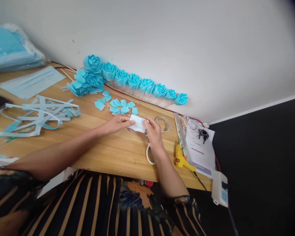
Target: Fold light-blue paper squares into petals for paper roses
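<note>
Head view: left hand point(121, 123) and right hand point(154, 132) pinch opposite ends of a small white sheet point(139, 124); each grip narrow. Sheet held over the counter point(113, 149), just beside pentagonal blue pieces point(123, 109). Step, judged: folding or aligning the sheet. Next move likely calls for matched edges, even finger pressure.

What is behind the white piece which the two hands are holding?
Just beyond the white piece, blue cut pieces lie on the wooden table. Whatever the white piece covers directly behind it cannot be seen.
</note>
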{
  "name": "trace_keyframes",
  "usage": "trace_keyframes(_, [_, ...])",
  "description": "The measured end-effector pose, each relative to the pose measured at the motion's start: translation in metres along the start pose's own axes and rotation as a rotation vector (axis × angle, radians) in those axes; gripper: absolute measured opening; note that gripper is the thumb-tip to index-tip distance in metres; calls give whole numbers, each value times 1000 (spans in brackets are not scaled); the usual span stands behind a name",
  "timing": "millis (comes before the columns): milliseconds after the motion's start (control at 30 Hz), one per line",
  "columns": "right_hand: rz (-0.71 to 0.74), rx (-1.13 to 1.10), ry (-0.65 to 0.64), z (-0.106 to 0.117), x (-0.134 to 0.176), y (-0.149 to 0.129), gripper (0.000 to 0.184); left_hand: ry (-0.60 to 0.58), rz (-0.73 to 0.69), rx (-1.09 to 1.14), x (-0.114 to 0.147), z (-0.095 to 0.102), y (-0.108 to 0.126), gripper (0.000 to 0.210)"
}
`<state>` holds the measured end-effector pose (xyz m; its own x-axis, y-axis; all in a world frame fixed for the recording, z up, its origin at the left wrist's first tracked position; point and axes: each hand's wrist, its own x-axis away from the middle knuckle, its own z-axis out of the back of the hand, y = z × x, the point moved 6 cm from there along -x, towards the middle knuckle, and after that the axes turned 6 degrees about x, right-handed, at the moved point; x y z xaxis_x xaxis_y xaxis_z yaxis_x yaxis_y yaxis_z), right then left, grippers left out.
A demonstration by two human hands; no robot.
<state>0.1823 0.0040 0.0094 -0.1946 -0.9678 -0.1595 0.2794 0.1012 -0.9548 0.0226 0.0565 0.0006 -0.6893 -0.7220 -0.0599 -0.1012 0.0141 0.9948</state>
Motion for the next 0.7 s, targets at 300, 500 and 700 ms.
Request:
trace_keyframes(300, [4, -228, 292, 30, -7, -5, 24, 109, -96, -232, -4, 18, 4, 45])
trace_keyframes(500, [-7, -261, 278, 28, -9, 0, 22, 12, -218, -787, 3, -5, 6, 36])
trace_keyframes(700, [-25, -225, 246, 25, -9, 7, 25, -125, -82, -493, 6, -20, -1, 36])
